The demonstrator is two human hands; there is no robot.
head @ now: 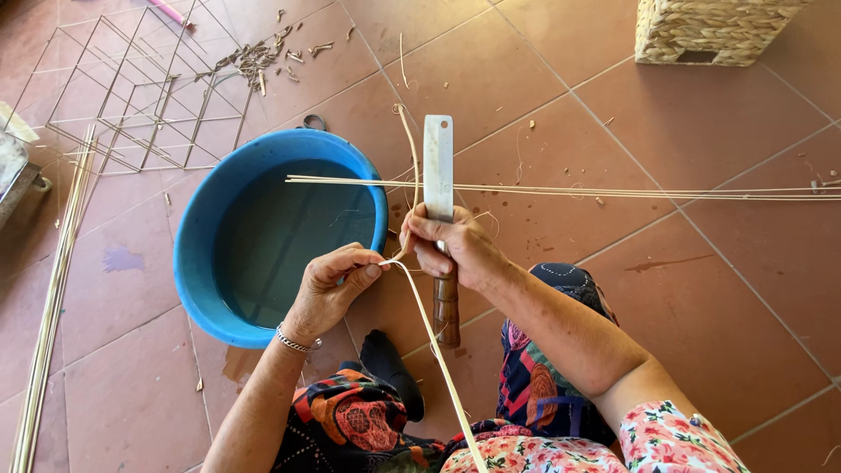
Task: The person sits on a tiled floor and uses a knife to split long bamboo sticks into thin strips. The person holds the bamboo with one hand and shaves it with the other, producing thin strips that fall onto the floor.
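Head view, right hand [455, 250]: closed around a knife [441, 219] near where the pale blade meets the brown wooden handle; blade points away from the body, handle toward the lap.
Left hand [337, 280]: fingers curled shut, thumb and forefinger pinching a thin cane strip [434, 346] just beside the blade.
Cane strip, place: runs from the pinch back across the lap and off the lower edge; a curling end rises past the right hand.
Cane strip, handling: judged light, springy and pliant, apt to split or kink if bent sharply; best gripped close to the blade, flat between fingertips.
Knife, handling: stiff, edge likely sharp; fingers close to it.
Beyond the hands: long bundle of thin canes [613, 190] lying crosswise, one end over a blue basin [197, 263] of water left of the left hand.
Farther left: wire frame [131, 96], more cane lengths [53, 298] on the tiled floor [701, 289].
Far right, ahead: woven basket [710, 31].
In the way: crosswise canes just past the blade tip.
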